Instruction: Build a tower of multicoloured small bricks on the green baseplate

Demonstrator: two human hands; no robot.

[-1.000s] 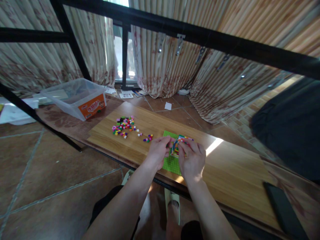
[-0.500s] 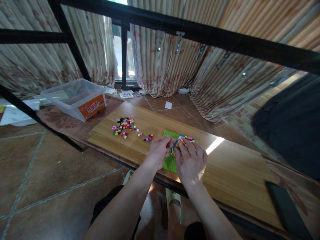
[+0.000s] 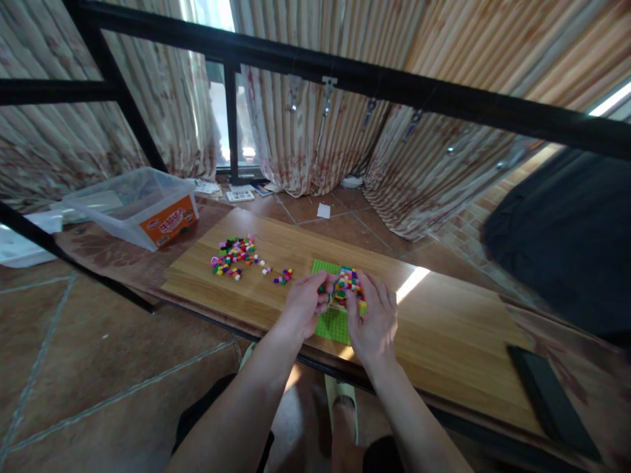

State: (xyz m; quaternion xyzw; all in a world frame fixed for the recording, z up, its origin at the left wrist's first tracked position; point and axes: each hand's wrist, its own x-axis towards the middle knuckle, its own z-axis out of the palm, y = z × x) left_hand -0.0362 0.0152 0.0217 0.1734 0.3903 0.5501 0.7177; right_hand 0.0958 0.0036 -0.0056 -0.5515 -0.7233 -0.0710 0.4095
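On the wooden board lies a green studded baseplate (image 3: pixel 333 327), which carries a multicoloured structure of small toy bricks (image 3: pixel 349 281). My right hand (image 3: pixel 374 316) wraps the structure's right side, thumb on its near face and fingers along the far right edge. To the left of it, my left hand (image 3: pixel 304 303) is closed in a pinch beside the structure. A small dark green brick (image 3: pixel 321 288) shows at its fingertips, partly hidden. Left of the plate, a few loose bricks (image 3: pixel 282 277) lie near a larger pile of mixed bricks (image 3: pixel 233 255).
A clear plastic bin (image 3: pixel 129 200) with an orange label stands at the left end. A dark flat device (image 3: pixel 552 401) rests at the right. A black metal bar (image 3: pixel 315 62) crosses in front of the curtains. Papers (image 3: pixel 240 196) lie on the tiled floor.
The view has shifted slightly, moving the scene leftward. My right hand has slid to the structure's right side, uncovering more of its top. My left hand stays pinched beside it.
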